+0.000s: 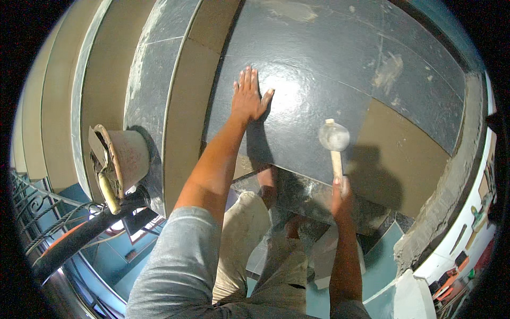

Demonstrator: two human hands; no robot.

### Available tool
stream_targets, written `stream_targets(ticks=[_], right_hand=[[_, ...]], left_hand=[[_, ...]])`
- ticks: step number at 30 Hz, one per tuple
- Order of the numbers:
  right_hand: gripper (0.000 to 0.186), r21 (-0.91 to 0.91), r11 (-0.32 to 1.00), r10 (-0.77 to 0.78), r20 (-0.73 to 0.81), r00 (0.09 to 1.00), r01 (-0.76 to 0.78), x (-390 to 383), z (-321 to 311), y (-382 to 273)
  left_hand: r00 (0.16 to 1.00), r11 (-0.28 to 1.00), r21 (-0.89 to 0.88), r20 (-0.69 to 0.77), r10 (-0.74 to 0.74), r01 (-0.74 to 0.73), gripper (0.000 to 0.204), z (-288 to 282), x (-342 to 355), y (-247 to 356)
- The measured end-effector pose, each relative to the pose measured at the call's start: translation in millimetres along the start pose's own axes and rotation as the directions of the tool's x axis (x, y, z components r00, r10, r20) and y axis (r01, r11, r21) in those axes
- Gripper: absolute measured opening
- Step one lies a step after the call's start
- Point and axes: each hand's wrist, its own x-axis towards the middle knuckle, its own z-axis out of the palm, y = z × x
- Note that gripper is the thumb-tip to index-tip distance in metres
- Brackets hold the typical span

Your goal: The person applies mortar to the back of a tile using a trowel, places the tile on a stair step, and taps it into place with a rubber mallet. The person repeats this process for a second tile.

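Note:
My left hand [248, 101] lies flat on a dark grey tile [297, 119], its fingers stretched forward and the thumb out to the side. It holds nothing. Lower right, my right hand [342, 196] is wrapped round the wooden handle of a mallet [334, 138] with a pale, rounded head. The mallet head is over the right part of the same tile, slightly blurred; whether it touches the surface I cannot tell. To the right of the mallet lies a flat brown piece [404, 151], partly under my shadow.
A mortar-stained bucket [130, 159] with a trowel [109, 194] across its rim stands at left on a step. Brown and grey stairs [114, 58] run down leftward, past a dark handrail [79, 244]. Rough mortar [446, 183] edges the right side; several tools [451, 276] lie lower right.

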Motion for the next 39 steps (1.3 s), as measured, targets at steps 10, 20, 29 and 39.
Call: stream_targets(ticks=[10,20,29,39], right_hand=[[0.056,0.026,0.936,0.349,0.043,0.936,-0.351,-42,11,39],[0.048,-0.215,0.976,0.017,-0.111,0.994,-0.040,-8,34,-32],[0.040,-0.642,0.054,-0.988,0.074,0.133,0.764,131,122,-116],[0.041,-0.349,0.734,-0.518,0.267,0.813,0.582,140,139,-178]], left_hand=[[0.990,0.993,-0.029,-0.079,0.113,-0.116,0.100,-13,62,-27],[0.990,0.985,-0.119,-0.068,0.120,-0.127,0.096,0,-51,-16],[0.994,0.963,-0.264,-0.106,0.022,-0.050,0.093,22,-122,-8],[0.990,0.944,-0.329,-0.138,-0.009,-0.037,0.091,23,-122,-12]])
